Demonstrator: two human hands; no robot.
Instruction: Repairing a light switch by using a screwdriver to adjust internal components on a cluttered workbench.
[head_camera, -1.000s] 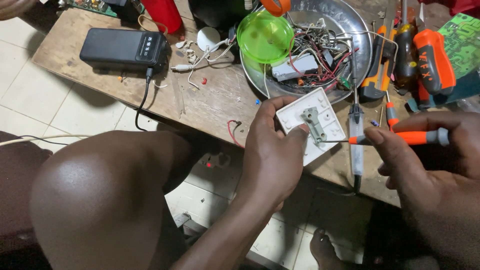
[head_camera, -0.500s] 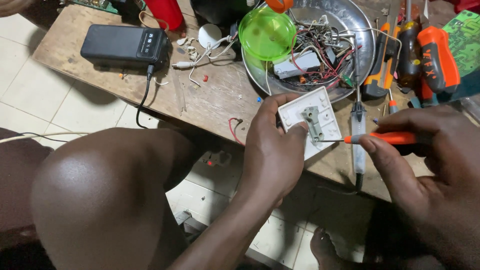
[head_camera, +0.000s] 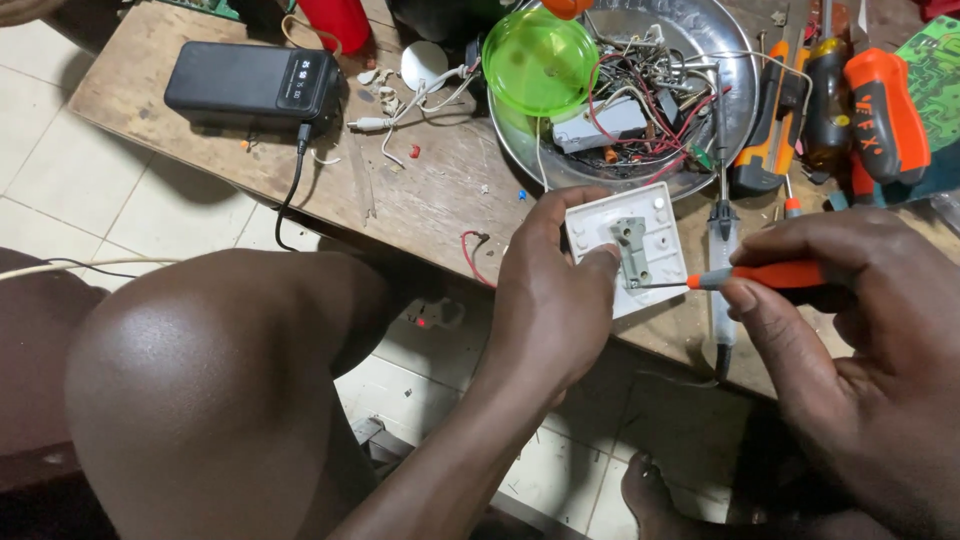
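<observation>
Head view: white square switch plate (head_camera: 628, 250), grey metal centre.

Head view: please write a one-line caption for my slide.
Left hand holds a white switch plate; right hand sets an orange screwdriver to it.

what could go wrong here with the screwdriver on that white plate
1. The left hand grips the white switch plate in mid-air, fingers beside the orange screwdriver tip; a slip could jab them.
2. The plate hangs past the wooden table edge, so a loosened part could drop to the tiled floor.
</observation>
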